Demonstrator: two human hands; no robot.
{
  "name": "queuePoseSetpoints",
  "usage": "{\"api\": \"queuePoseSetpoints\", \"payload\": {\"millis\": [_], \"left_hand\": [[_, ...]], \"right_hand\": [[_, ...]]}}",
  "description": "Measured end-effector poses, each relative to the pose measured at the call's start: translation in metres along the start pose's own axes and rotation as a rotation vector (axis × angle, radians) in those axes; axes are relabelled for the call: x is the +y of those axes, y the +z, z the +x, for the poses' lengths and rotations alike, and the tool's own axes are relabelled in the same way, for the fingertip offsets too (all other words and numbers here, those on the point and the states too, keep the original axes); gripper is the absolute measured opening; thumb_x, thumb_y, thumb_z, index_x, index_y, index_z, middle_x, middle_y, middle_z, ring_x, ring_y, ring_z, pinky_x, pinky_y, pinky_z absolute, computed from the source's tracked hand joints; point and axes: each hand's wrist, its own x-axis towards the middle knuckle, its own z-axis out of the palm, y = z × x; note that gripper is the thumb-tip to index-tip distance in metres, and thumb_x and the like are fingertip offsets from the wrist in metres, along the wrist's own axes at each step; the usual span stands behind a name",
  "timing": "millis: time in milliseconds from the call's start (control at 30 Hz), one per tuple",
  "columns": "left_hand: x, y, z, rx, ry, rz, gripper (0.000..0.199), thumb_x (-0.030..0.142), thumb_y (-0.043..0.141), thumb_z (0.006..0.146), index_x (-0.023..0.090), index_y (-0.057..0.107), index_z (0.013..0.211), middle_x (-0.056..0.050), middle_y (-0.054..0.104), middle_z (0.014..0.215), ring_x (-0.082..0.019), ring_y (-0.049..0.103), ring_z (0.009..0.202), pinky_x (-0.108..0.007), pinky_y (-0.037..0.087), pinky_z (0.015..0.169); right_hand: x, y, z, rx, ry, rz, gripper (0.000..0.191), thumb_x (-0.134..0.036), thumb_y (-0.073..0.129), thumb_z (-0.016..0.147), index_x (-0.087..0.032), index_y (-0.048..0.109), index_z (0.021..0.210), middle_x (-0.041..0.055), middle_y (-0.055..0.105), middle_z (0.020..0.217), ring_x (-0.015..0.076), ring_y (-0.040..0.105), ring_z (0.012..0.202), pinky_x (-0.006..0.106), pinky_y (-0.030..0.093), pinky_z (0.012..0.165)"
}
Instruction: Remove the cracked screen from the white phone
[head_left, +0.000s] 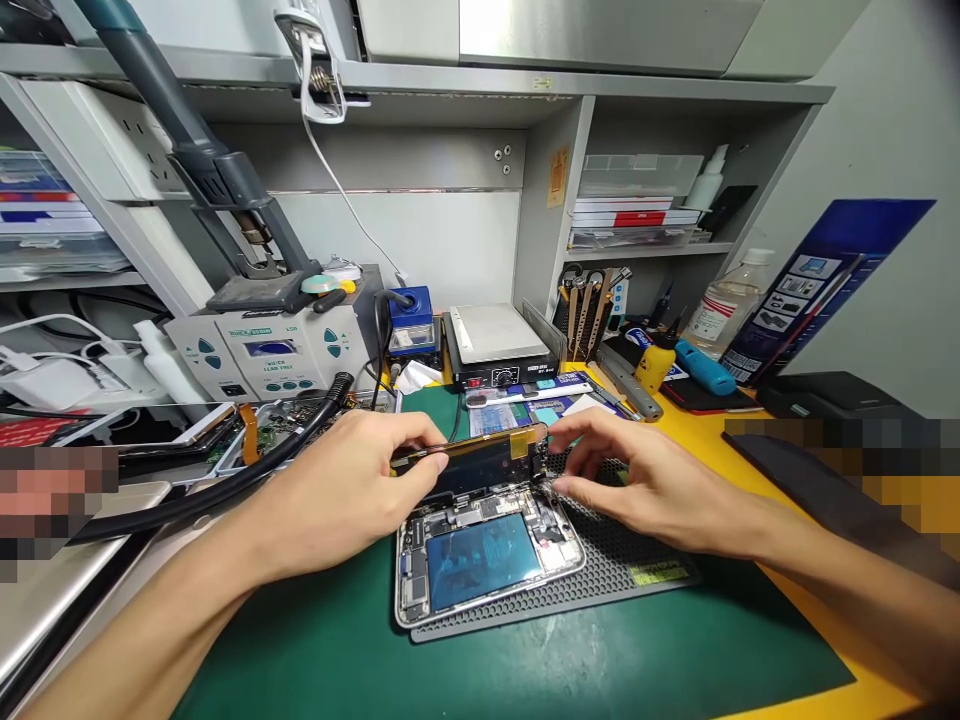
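An opened tablet-like device [486,562] lies on a grey perforated pad, its blue battery and circuit boards showing. Its screen panel [480,468] stands tilted up along the far edge. My left hand [360,470] pinches the panel's upper left part between thumb and fingers. At the panel's right end is my right hand [622,475], thumb and fingers curved around the corner near the connectors. Whether its fingertips grip the panel or something small there is too fine to tell.
A green mat [570,670] covers the bench. A hot-air station [277,345] with a black hose [225,510] stands left. Behind are a heating plate [499,335] and tweezers [585,315]; bottles [731,300] stand right. A blurred patch covers something at the far left.
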Motion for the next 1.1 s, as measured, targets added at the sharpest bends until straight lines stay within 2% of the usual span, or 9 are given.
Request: {"api": "queuePoseSetpoints", "payload": {"millis": [67,200,367,567,900,1100], "left_hand": [[0.000,0.001,0.001,0.009,-0.022,-0.007,0.033,0.054,0.045,0.094,0.029,0.066,0.092,0.007,0.047,0.057,-0.011,0.030,0.046,-0.026,0.024,0.044],[0.000,0.002,0.003,0.017,-0.021,-0.015,0.031,0.054,0.046,0.093,0.030,0.066,0.094,0.007,0.057,0.064,-0.012,0.036,0.049,-0.027,0.029,0.048],[-0.002,0.002,0.001,0.019,-0.023,-0.019,0.031,0.054,0.046,0.093,0.031,0.066,0.093,0.006,0.062,0.068,-0.012,0.041,0.052,-0.027,0.033,0.052],[-0.003,0.002,0.000,0.024,-0.018,-0.008,0.032,0.055,0.046,0.093,0.030,0.066,0.091,0.007,0.052,0.061,-0.012,0.034,0.049,-0.027,0.028,0.047],[0.001,0.002,0.001,0.028,-0.029,-0.013,0.031,0.054,0.046,0.093,0.031,0.066,0.091,0.007,0.055,0.063,-0.012,0.037,0.051,-0.027,0.028,0.048],[0.009,0.000,-0.002,0.062,-0.002,-0.040,0.025,0.046,0.048,0.094,0.029,0.065,0.088,0.008,0.057,0.067,-0.012,0.042,0.056,-0.026,0.032,0.054]], "right_hand": [[0.002,0.002,0.002,0.026,-0.013,0.039,0.029,-0.037,0.065,0.091,-0.022,0.055,0.114,0.0041,0.066,0.102,0.0159,0.065,0.081,0.031,0.055,0.072],[0.004,0.004,0.004,0.057,-0.022,0.057,0.018,-0.036,0.064,0.092,-0.022,0.058,0.100,0.0019,0.067,0.092,0.0156,0.064,0.079,0.031,0.054,0.073],[0.002,0.005,0.005,0.067,0.001,0.049,0.015,-0.036,0.062,0.093,-0.022,0.061,0.091,-0.0006,0.065,0.081,0.0136,0.060,0.070,0.028,0.051,0.066],[0.001,0.007,0.007,0.079,0.019,0.020,0.014,-0.035,0.061,0.094,-0.021,0.063,0.093,0.0004,0.068,0.085,0.0147,0.062,0.075,0.029,0.051,0.070],[0.003,0.007,0.006,0.076,0.044,0.054,0.017,-0.037,0.060,0.094,-0.021,0.063,0.094,0.0007,0.067,0.086,0.0155,0.062,0.076,0.030,0.050,0.071],[0.003,0.008,0.009,0.079,0.103,0.130,0.022,-0.042,0.060,0.093,-0.021,0.063,0.093,0.0005,0.064,0.079,0.0160,0.058,0.071,0.029,0.047,0.065]]}}
